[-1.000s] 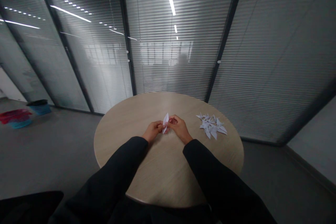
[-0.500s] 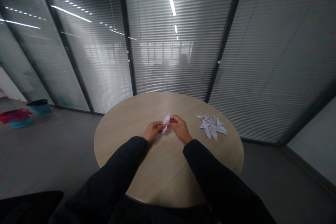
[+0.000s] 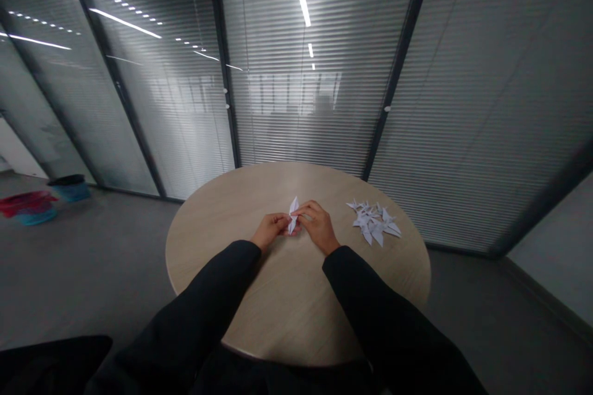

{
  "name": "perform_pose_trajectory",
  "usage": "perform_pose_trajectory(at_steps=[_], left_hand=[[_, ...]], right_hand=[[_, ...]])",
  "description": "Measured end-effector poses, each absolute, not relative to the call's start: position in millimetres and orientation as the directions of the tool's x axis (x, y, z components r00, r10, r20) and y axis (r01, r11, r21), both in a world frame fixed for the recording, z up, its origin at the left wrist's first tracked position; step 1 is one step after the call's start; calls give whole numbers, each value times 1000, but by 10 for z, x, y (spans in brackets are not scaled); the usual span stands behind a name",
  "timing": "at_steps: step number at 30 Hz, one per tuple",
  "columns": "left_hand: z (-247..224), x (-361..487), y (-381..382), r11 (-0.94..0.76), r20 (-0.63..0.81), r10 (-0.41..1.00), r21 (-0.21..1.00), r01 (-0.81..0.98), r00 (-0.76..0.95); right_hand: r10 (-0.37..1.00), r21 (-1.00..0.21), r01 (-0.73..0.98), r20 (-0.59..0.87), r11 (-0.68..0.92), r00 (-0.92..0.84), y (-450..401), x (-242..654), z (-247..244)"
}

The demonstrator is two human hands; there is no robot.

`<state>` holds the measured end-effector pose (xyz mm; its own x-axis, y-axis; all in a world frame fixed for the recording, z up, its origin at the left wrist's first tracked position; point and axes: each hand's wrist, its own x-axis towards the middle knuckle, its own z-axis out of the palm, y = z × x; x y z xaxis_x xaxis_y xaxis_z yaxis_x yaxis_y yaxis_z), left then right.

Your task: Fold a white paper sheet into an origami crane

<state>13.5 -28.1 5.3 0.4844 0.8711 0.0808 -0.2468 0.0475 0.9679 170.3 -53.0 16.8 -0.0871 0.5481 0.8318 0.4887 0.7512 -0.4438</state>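
Near field: your black left sleeve (image 3: 210,290) and black right sleeve (image 3: 365,296) run out over the round pale-wood surface (image 3: 287,302), forearms angled inward. Your left hand (image 3: 270,230) and right hand (image 3: 317,226) meet just above its middle, close together. Between them is a narrow white folded paper piece (image 3: 293,216), pointed, tip up, tilted slightly, held off the surface.

Fingers (image 3: 303,213) on both hands are closed on it: left pinches the lower body, right the side nearer the top.

Change vs. half a second ago: your right hand has shifted a little along the paper, and the tip now shows clearer above your grip. Left hand looks about the same.

Just beyond your right hand, not touching it, a loose heap of white folded paper cranes (image 3: 373,222) lies on the surface.

Farther out at left, on the grey floor (image 3: 115,247): a blue bin with a black lid (image 3: 69,190) and a red-and-teal tub (image 3: 30,210). Behind the surface, glass partition panels with slatted blinds (image 3: 296,123).
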Motion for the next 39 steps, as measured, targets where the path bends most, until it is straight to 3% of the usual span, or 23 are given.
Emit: perform_pose_trajectory(at_steps=[22, 39], left_hand=[[179, 146, -396, 171, 4, 898, 918, -357, 440], [257, 104, -414, 269, -52, 891, 860, -433, 451]], right_hand=[[366, -73, 587, 841, 807, -399, -488, 1787, 196], [325, 21, 589, 817, 808, -476, -512, 1794, 227]])
